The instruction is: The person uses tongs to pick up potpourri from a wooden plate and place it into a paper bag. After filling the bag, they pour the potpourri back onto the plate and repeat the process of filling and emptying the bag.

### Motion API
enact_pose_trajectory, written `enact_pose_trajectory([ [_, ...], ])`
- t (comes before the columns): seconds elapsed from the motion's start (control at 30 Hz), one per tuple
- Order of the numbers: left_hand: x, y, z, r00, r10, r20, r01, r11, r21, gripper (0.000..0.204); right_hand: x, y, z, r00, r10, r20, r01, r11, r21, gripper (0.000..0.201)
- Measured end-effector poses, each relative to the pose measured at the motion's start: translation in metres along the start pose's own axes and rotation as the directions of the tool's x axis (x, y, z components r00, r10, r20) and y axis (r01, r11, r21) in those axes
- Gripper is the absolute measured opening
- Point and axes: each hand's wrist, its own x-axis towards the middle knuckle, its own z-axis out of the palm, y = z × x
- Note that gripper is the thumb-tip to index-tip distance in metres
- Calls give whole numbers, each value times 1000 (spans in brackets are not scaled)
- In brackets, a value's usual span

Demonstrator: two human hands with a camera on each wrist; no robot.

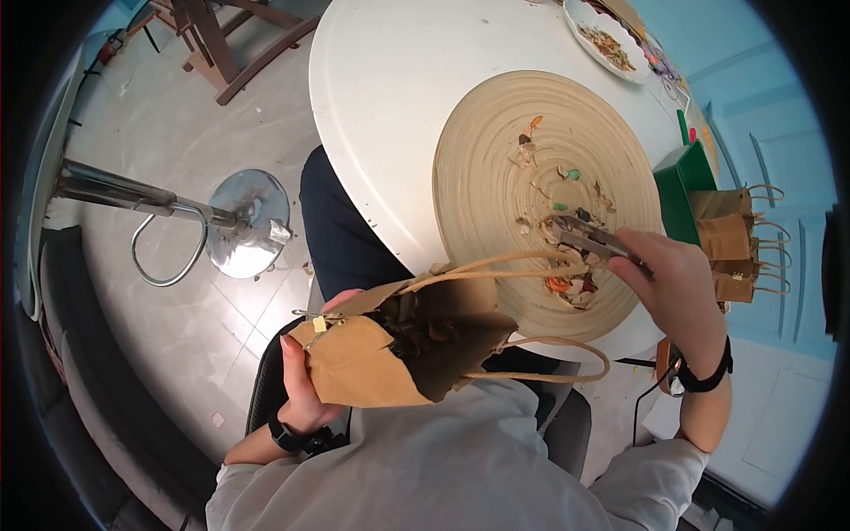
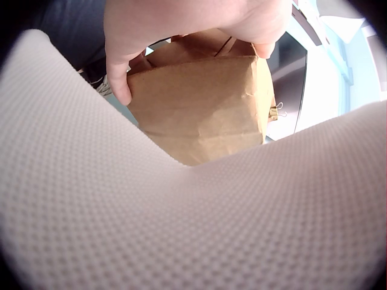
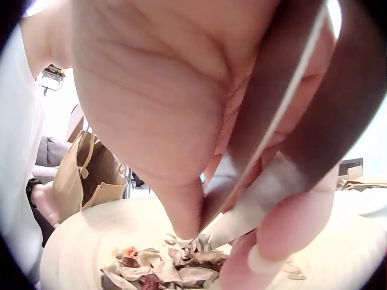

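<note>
The left hand (image 1: 305, 380) grips a brown paper bag (image 1: 363, 367) by its base, thumb on one side; the bag lies tilted with its mouth toward the plate, dark pieces inside. In the left wrist view the hand (image 2: 193, 21) spans the bag's bottom (image 2: 193, 96). The right hand (image 1: 664, 283) pinches metal tongs (image 1: 593, 239) over the round wooden plate (image 1: 478, 159). In the right wrist view the tips of the tongs (image 3: 236, 223) are at dried petals (image 3: 193, 275), under the right hand (image 3: 163, 90); whether they grasp one is unclear.
On the white table (image 1: 372, 106), a white dish (image 1: 611, 66) with dried bits stands beyond the plate. At the right are a green box (image 1: 682, 190) and several small paper bags (image 1: 726, 243). A metal stool base (image 1: 252, 221) stands on the floor at left.
</note>
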Motion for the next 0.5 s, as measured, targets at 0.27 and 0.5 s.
enact_pose_trajectory([
  [0.27,1,1,0,1000,1,19,-1,1000,6,99,-1,-11,-11,990,110,86,-132,934,331,25],
  [0.5,1,1,0,1000,-5,13,5,1000,0,100,-6,-7,-20,973,201,115,-230,890,392,29],
])
